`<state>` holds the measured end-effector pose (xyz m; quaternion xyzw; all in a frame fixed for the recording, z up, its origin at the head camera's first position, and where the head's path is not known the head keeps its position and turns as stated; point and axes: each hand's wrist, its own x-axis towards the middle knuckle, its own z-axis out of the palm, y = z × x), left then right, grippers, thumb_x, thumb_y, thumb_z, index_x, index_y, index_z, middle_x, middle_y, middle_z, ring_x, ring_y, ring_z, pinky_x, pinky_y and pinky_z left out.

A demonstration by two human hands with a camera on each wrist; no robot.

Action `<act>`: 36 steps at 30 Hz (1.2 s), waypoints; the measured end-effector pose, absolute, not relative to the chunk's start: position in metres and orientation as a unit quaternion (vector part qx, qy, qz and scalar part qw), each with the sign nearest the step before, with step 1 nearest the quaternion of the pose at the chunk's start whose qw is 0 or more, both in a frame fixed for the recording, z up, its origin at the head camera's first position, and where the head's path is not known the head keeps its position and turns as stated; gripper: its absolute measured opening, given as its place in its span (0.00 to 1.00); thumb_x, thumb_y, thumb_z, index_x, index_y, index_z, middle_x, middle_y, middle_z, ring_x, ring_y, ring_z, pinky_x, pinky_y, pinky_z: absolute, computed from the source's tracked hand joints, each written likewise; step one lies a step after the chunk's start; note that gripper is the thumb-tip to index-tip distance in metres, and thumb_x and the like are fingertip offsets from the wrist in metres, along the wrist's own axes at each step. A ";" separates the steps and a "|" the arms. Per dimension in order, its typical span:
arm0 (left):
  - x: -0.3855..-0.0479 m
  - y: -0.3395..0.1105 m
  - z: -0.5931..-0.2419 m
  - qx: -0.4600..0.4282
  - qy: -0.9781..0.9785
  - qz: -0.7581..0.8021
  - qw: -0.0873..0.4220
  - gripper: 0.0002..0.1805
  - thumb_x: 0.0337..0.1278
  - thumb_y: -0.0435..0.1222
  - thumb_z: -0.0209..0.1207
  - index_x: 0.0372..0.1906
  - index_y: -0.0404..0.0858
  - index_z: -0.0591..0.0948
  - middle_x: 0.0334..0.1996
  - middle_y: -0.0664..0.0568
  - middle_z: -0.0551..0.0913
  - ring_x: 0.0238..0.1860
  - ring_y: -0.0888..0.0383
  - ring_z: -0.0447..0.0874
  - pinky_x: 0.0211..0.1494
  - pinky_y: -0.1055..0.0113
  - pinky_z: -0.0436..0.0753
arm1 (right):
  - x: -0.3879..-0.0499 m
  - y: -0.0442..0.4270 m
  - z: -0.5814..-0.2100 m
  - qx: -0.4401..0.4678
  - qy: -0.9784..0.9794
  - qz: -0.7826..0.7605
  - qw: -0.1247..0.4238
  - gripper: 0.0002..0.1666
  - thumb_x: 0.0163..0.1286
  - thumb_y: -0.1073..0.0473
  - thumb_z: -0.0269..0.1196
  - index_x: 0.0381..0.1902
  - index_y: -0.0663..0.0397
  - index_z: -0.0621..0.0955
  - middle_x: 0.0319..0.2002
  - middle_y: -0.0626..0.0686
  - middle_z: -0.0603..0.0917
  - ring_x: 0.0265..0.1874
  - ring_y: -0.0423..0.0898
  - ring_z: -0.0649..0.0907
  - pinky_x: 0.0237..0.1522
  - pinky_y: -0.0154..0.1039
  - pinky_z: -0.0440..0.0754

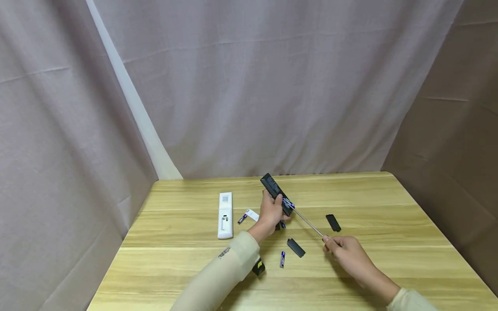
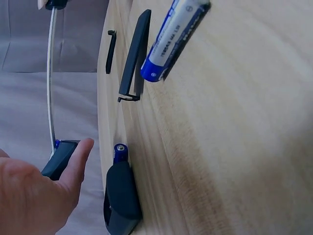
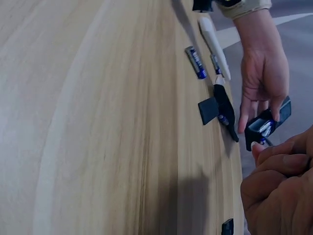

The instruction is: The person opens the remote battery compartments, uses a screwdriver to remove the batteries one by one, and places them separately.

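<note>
My left hand (image 1: 270, 214) grips a black remote control (image 1: 271, 184) above the table, its back turned up and its battery compartment uncovered. Batteries (image 1: 288, 202) show in that compartment. In my right hand (image 1: 352, 258) is a screwdriver (image 1: 309, 222) with a long thin metal shaft; the fingers hide most of its handle. The shaft's far end meets the remote at the batteries, though the exact contact is too small to tell. Beneath my left hand, a second black remote (image 2: 123, 198) lies on the table with a battery (image 2: 120, 153) at its end.
A white remote (image 1: 225, 216) lies face down at left, its battery compartment uncovered. Near it are a white cover (image 1: 253, 214) and a battery (image 1: 242, 219). Two black covers (image 1: 296, 248) and another battery (image 1: 282, 259) lie nearer. A black-and-yellow object (image 1: 258, 267) is partly behind my left sleeve.
</note>
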<state>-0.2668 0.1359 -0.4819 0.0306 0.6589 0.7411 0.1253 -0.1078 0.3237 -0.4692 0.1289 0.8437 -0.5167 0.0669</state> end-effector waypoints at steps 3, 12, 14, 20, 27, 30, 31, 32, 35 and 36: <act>-0.268 0.135 -0.482 0.030 0.660 0.740 0.127 0.21 0.88 0.39 0.46 0.76 0.43 0.62 0.69 0.28 0.75 0.57 0.36 0.90 0.52 0.44 0.95 | -0.109 0.322 -0.470 0.131 0.842 -0.518 0.068 0.25 0.85 0.45 0.56 0.44 0.64 0.84 0.16 0.43 0.66 0.15 0.37 0.61 0.15 0.29 0.58; -0.268 0.134 -0.482 0.030 0.670 0.731 0.127 0.18 0.87 0.38 0.47 0.72 0.41 0.64 0.63 0.29 0.80 0.54 0.37 0.92 0.50 0.43 0.95 | -0.112 0.316 -0.472 0.135 0.850 -0.506 0.055 0.24 0.86 0.48 0.55 0.43 0.64 0.85 0.17 0.44 0.67 0.16 0.38 0.63 0.16 0.29 0.59; -0.269 0.133 -0.482 0.030 0.670 0.730 0.127 0.18 0.87 0.37 0.47 0.72 0.41 0.64 0.63 0.29 0.80 0.54 0.37 0.92 0.50 0.43 0.95 | -0.112 0.316 -0.472 0.133 0.852 -0.503 0.052 0.23 0.86 0.48 0.55 0.43 0.64 0.85 0.17 0.44 0.67 0.16 0.38 0.63 0.16 0.29 0.59; -0.270 0.133 -0.483 0.024 0.673 0.728 0.127 0.18 0.87 0.37 0.47 0.72 0.41 0.65 0.64 0.28 0.80 0.54 0.37 0.92 0.50 0.44 0.95 | -0.111 0.317 -0.472 0.133 0.855 -0.498 0.052 0.23 0.86 0.48 0.55 0.43 0.64 0.85 0.18 0.44 0.67 0.17 0.37 0.63 0.17 0.30 0.60; -0.271 0.132 -0.485 0.034 0.677 0.725 0.123 0.18 0.87 0.38 0.47 0.72 0.42 0.65 0.65 0.29 0.81 0.54 0.39 0.92 0.47 0.46 0.96 | -0.110 0.319 -0.473 0.137 0.852 -0.502 0.056 0.24 0.86 0.48 0.55 0.44 0.64 0.85 0.18 0.44 0.67 0.17 0.38 0.63 0.16 0.29 0.60; -0.270 0.131 -0.485 0.043 0.678 0.723 0.125 0.18 0.87 0.38 0.46 0.73 0.43 0.65 0.65 0.30 0.80 0.56 0.39 0.91 0.47 0.45 0.96 | -0.109 0.319 -0.474 0.139 0.852 -0.501 0.057 0.24 0.86 0.48 0.55 0.44 0.64 0.85 0.17 0.44 0.67 0.17 0.38 0.64 0.17 0.30 0.61; -0.270 0.131 -0.485 0.045 0.678 0.722 0.126 0.18 0.88 0.38 0.46 0.73 0.43 0.65 0.66 0.31 0.80 0.56 0.40 0.91 0.48 0.45 0.96 | -0.109 0.320 -0.474 0.140 0.853 -0.500 0.056 0.24 0.86 0.48 0.55 0.44 0.64 0.85 0.17 0.44 0.67 0.17 0.38 0.64 0.17 0.31 0.62; -0.270 0.131 -0.485 0.045 0.677 0.723 0.127 0.18 0.88 0.38 0.46 0.73 0.43 0.65 0.66 0.31 0.80 0.56 0.39 0.91 0.48 0.44 0.96 | -0.109 0.320 -0.474 0.140 0.853 -0.499 0.056 0.24 0.86 0.48 0.55 0.44 0.64 0.85 0.17 0.44 0.68 0.18 0.38 0.64 0.18 0.31 0.63; -0.271 0.131 -0.485 0.051 0.676 0.724 0.126 0.18 0.88 0.38 0.46 0.72 0.43 0.65 0.64 0.31 0.80 0.56 0.39 0.91 0.49 0.43 0.95 | -0.109 0.320 -0.475 0.142 0.854 -0.497 0.055 0.24 0.86 0.48 0.55 0.44 0.63 0.85 0.17 0.44 0.67 0.18 0.38 0.65 0.19 0.33 0.65; -0.271 0.131 -0.485 0.051 0.676 0.725 0.125 0.17 0.88 0.38 0.46 0.72 0.43 0.65 0.64 0.31 0.81 0.55 0.39 0.91 0.49 0.43 0.95 | -0.109 0.320 -0.476 0.142 0.854 -0.498 0.055 0.24 0.86 0.48 0.55 0.43 0.63 0.85 0.17 0.44 0.67 0.18 0.38 0.65 0.19 0.33 0.65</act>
